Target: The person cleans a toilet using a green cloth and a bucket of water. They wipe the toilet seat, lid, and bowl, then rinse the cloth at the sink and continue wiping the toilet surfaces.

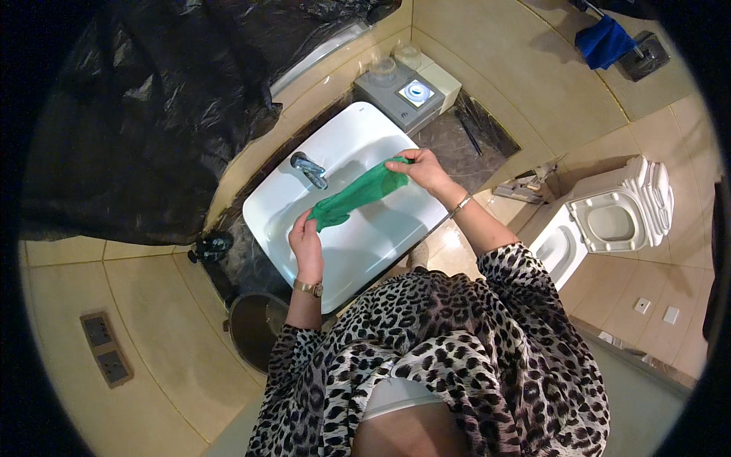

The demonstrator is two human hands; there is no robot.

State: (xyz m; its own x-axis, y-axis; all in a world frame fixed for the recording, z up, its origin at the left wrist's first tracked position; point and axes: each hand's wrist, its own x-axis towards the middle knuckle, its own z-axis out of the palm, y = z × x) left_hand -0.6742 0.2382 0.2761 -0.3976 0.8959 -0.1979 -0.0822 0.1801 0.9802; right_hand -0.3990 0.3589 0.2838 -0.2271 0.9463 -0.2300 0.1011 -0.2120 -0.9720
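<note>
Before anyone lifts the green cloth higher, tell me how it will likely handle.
The green cloth will probably be floppy: it wrinkles between the left hand and the right hand. It seems light for its size, since it looks thin. If one end were let go, that end would likely droop toward the sink below.

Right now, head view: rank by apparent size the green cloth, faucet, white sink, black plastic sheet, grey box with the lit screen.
Largest to smallest:
1. Black plastic sheet
2. White sink
3. Green cloth and grey box: too alike to rank; the cloth may be nearer the camera
4. Faucet
</note>
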